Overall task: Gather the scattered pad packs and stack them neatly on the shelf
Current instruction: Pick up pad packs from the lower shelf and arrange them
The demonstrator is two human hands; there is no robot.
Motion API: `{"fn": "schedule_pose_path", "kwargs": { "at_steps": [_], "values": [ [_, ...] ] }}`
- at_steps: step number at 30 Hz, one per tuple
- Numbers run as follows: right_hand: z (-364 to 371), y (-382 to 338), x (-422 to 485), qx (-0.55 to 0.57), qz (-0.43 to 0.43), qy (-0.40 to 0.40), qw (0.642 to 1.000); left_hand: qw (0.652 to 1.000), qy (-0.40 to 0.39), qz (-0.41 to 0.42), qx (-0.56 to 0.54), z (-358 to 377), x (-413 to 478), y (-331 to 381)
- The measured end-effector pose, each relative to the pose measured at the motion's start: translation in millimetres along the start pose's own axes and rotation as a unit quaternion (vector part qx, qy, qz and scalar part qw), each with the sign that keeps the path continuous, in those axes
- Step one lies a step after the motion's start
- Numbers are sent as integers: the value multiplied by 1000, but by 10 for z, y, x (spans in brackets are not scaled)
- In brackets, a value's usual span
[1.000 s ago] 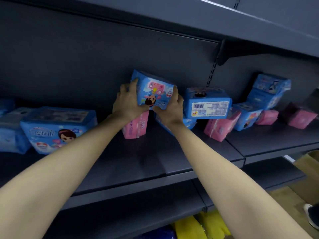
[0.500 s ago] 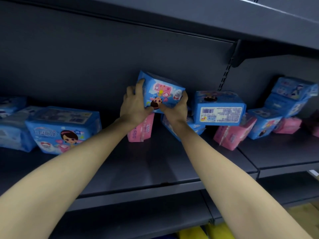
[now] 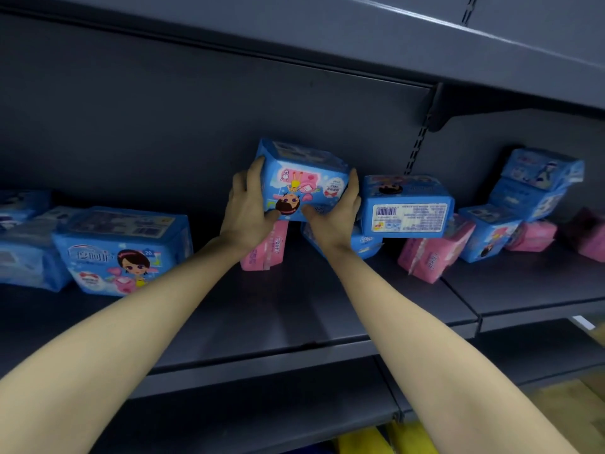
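The held pack hides the palms of the left hand and right hand. The left hand covers the top of a pink pack; the right hand hides most of a blue pack. Edge packs at far left are cropped and blurred. Label print is unreadably small. Yellow items below are cropped, unidentifiable.

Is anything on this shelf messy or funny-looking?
Yes. The blue pack held between the left hand and right hand is tilted, with its cartoon girl upside down. Beside it, the barcode pack sits crooked on a leaning pink pack, not flat on the shelf.
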State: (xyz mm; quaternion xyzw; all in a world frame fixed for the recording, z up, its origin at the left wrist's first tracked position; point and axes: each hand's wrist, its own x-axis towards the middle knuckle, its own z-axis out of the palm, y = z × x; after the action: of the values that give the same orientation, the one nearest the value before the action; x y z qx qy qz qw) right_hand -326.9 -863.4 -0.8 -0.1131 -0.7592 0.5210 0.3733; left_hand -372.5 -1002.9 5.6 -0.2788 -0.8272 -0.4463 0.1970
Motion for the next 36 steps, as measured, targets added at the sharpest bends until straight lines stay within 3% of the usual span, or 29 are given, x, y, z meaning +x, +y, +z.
{"fn": "schedule_pose_path", "kwargs": {
  "at_steps": [10, 15, 29, 36],
  "values": [
    [-244, -82, -448, -44, -54, 29, 997, 991, 36, 116, -55, 48, -345, 157],
    [-515, 35, -658, -87, -98, 71, 989, 988, 31, 132, -79, 208, -566, 242],
    [-1268, 500, -1035, -219, -53, 142, 964, 981, -139, 55, -123, 815, -1012, 688],
    [-1371, 516, -923, -257, -5, 120, 959, 975, -186, 16, -118, 972, -893, 754]
  ]
}}
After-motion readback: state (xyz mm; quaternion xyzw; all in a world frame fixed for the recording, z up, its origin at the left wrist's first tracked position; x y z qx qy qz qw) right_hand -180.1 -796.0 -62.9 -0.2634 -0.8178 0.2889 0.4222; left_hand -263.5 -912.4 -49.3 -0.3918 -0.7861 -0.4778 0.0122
